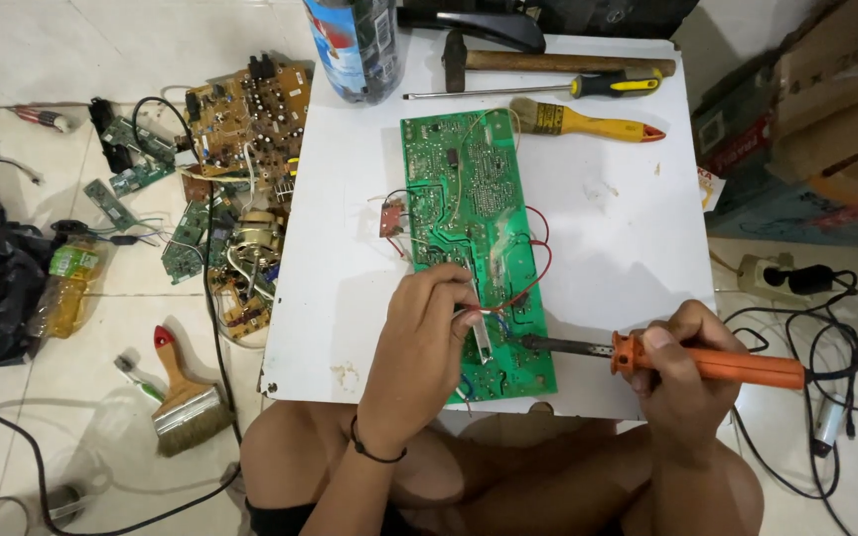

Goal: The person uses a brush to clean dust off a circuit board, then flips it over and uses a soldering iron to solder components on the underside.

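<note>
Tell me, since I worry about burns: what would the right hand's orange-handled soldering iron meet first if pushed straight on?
Probably the left hand: the soldering iron in the right hand points left over the green circuit board; depth unclear.

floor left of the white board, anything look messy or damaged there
Yes: a heap of loose circuit boards with tangled wires lies scattered on the tiles, beside a squashed plastic bottle and a paintbrush. Whether any board is damaged cannot be told.

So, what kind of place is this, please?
Probably an informal electronics repair spot on a tiled home floor. The right hand holds a soldering iron to a green board on a white board; more boards lie beside it.
</note>
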